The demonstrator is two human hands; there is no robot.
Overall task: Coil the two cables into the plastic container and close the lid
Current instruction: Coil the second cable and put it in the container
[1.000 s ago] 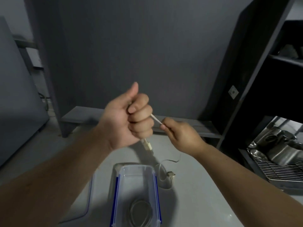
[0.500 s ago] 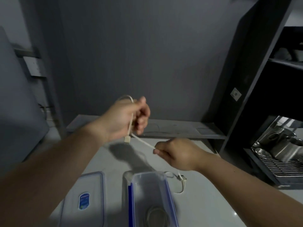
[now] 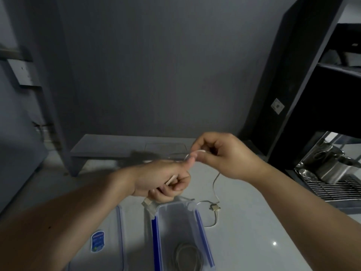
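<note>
1. Far left on the white counter [image 3: 254,222], the clear lid [image 3: 109,237] with its blue sticker is lying flat beside the container, waiting for the final step.
2. The left hand [image 3: 162,178] is sitting low now, just above the container's far edge, where half a second ago it was raised higher. It is closing around turns of the white cable [image 3: 214,184], and one plug [image 3: 146,202] is poking out below the fist.
3. The plastic container [image 3: 156,231], blue-sealed along both long sides, is standing open, and the first cable [image 3: 187,257] is already lying coiled inside near the bottom of the view.
4. The right hand [image 3: 224,155] has swung up and across and is now above the left, pinching the white cable between thumb and fingertips right at the left thumb, apparently laying on another wrap.
5. From that pinch the slack is dropping to the counter, where the far connector [image 3: 214,208] is resting just right of the container.
6. My read: the loose length is looking shorter than it was, so the second coil is nearing completion, with only the placing and the lid remaining.
</note>
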